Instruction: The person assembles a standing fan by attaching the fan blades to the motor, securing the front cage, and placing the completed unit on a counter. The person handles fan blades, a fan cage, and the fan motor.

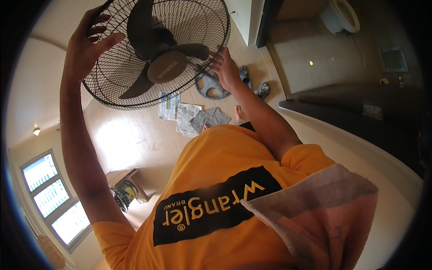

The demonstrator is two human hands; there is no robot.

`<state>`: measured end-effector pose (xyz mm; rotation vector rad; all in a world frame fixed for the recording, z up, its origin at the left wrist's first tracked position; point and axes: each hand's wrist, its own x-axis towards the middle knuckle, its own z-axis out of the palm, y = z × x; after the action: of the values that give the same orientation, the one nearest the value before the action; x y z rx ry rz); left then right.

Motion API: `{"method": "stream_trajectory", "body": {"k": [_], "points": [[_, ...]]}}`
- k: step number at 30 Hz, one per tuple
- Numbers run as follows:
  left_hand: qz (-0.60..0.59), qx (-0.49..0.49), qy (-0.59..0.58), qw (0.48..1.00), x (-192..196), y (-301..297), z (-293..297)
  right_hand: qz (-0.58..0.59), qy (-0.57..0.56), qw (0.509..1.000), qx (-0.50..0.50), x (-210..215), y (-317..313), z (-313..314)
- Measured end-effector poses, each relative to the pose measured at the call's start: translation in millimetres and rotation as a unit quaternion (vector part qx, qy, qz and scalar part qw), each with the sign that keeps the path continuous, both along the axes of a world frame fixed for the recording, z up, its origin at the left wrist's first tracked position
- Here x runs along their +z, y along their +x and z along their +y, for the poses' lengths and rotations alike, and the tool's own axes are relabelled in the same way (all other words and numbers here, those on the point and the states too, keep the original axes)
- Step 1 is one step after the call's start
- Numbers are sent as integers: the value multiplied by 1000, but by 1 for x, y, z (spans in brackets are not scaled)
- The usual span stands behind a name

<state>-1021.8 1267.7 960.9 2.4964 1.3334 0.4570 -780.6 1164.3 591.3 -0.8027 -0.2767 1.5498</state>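
Note:
A black electric fan [167,66] with a round wire cage and dark blades is held up in front of me, tilted toward my view. My left hand [90,47] grips the cage's left rim, thumb over the front wires and fingers curled at the edge. On the other side, my right hand [226,69] holds the right rim, its fingertips partly hidden behind the wires. The fan's stand is mostly hidden. Below it, a grey base-like ring [211,85] lies on the floor by my feet.
Newspaper sheets [186,118] and a crumpled dark cloth [262,90] lie on the tiled floor [148,135]. A small wooden cabinet [143,191] stands left, below windows [56,193]. A doorway at right shows a toilet [342,17]. A towel [324,211] hangs over my shoulder.

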Motion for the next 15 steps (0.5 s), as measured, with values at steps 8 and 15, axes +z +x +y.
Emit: {"method": "stream_trajectory", "body": {"k": [8,15], "points": [[8,-17,43,999,-8,-2,7,-93,3,993,67,-21,22,9],[-62,82,11,995,10,13,-23,-36,11,995,91,-5,30,0]]}}
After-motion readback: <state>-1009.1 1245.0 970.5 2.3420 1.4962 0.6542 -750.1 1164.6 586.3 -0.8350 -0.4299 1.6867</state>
